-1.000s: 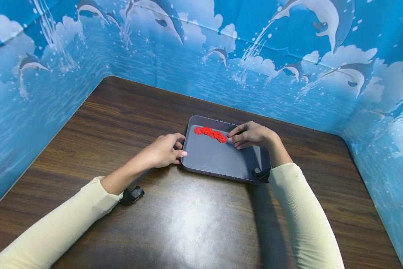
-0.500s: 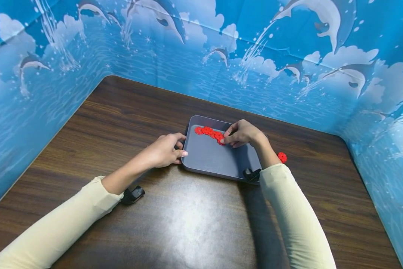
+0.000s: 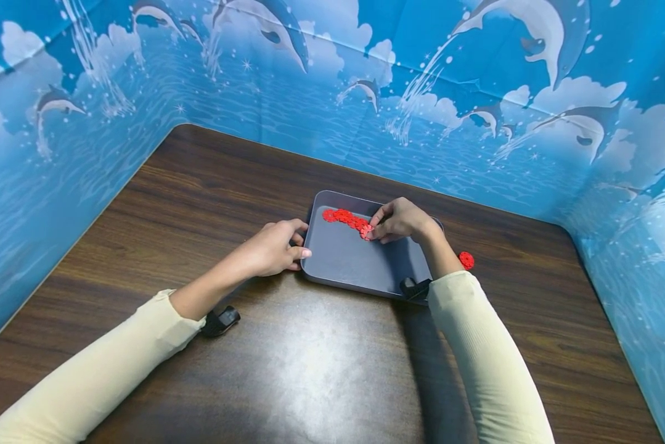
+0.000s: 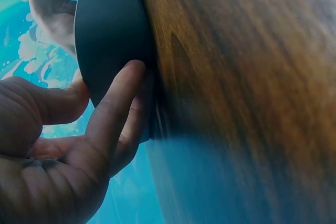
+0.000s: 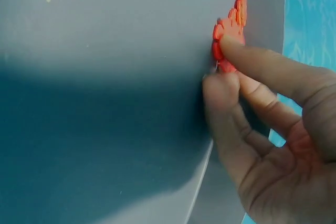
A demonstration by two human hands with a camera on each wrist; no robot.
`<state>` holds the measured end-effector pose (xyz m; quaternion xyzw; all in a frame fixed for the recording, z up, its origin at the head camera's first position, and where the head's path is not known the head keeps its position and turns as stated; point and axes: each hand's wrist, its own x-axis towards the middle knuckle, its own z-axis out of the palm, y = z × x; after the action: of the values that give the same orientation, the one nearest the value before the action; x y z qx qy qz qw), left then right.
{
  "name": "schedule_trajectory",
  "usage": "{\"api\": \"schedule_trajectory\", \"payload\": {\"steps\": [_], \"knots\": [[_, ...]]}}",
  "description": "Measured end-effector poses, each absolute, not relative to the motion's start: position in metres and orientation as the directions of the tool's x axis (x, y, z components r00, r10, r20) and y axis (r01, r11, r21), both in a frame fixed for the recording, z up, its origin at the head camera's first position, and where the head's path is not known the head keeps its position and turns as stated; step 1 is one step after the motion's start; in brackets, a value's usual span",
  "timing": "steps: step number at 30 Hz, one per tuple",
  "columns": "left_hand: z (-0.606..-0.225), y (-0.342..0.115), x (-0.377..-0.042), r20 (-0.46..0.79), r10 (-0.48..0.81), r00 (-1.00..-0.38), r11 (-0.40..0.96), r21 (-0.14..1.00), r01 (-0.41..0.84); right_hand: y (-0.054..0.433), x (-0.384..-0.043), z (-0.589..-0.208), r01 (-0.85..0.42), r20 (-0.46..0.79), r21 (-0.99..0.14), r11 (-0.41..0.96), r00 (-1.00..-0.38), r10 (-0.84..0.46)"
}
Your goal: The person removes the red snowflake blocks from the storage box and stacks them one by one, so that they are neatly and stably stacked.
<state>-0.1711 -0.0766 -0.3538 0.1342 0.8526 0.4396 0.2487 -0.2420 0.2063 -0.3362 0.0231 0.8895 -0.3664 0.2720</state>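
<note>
A row of overlapping red notched discs (image 3: 343, 216) lies near the back wall inside a grey rectangular tray (image 3: 343, 259). At the row's right end, my right hand (image 3: 401, 220) pinches a red notched disc (image 3: 365, 232) between thumb and fingers. The right wrist view shows that disc (image 5: 231, 31) tilted up, close against the others. My left hand (image 3: 273, 250) holds the tray's left edge, thumb over the rim and fingers along the outside. In the left wrist view, fingertips (image 4: 134, 69) press the tray's outer wall (image 4: 113, 24).
Another red notched disc (image 3: 466, 260) lies on the wooden table (image 3: 199, 185) right of the tray, partly behind my right wrist. A blue dolphin-print cloth (image 3: 310, 111) stands around the table's back and sides. Each wrist wears a black strap (image 3: 219, 321).
My right hand has moved left to the row's end and taken hold of a disc there. The loose disc beside the tray has come into view. My left hand stays put.
</note>
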Motion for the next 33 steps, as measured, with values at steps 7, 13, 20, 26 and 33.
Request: {"api": "schedule_trajectory", "payload": {"steps": [7, 13, 20, 26, 33], "knots": [[-0.354, -0.076, -0.171, -0.304, 0.452, -0.839, 0.581, 0.814, 0.018, 0.208, -0.242, -0.336, 0.285, -0.500, -0.709, 0.645, -0.849, -0.174], [-0.353, -0.075, -0.171, -0.299, 0.455, -0.839, 0.578, 0.816, 0.022, 0.214, -0.243, -0.330, 0.310, -0.507, -0.728, 0.611, -0.843, -0.176], [-0.352, -0.075, -0.172, -0.311, 0.452, -0.836, 0.581, 0.814, 0.012, 0.226, -0.243, -0.317, 0.354, -0.522, -0.738, 0.574, -0.839, -0.155], [-0.351, -0.076, -0.171, -0.319, 0.452, -0.833, 0.578, 0.816, 0.002, 0.248, -0.240, -0.306, 0.377, -0.542, -0.740, 0.557, -0.825, -0.162], [-0.352, -0.076, -0.172, -0.320, 0.454, -0.831, 0.582, 0.813, 0.004, 0.283, -0.232, -0.297, 0.417, -0.566, -0.727, 0.546, -0.814, -0.132]]}}
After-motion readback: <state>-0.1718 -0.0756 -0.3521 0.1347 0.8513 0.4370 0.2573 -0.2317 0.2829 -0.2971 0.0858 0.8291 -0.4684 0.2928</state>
